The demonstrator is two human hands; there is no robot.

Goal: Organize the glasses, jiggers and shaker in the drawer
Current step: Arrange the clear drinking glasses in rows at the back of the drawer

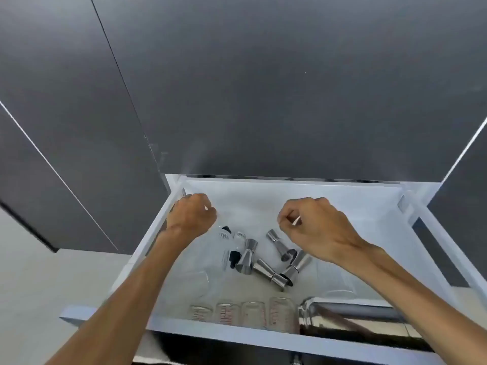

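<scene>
Fingers of both hands are curled loosely shut, holding nothing that can be made out. Toppled jiggers lie mid-drawer, just below and toward the wearer from the right hand, the nearer one; their long axes point various ways. Left hand hangs by the drawer's left wall. Measuring glasses and the shaker lie along the front.

White open drawer, dark grey matte cabinet fronts, shiny silver steel jiggers, mirror-silver metal shaker, clear glass measuring cups with red scale markings
</scene>
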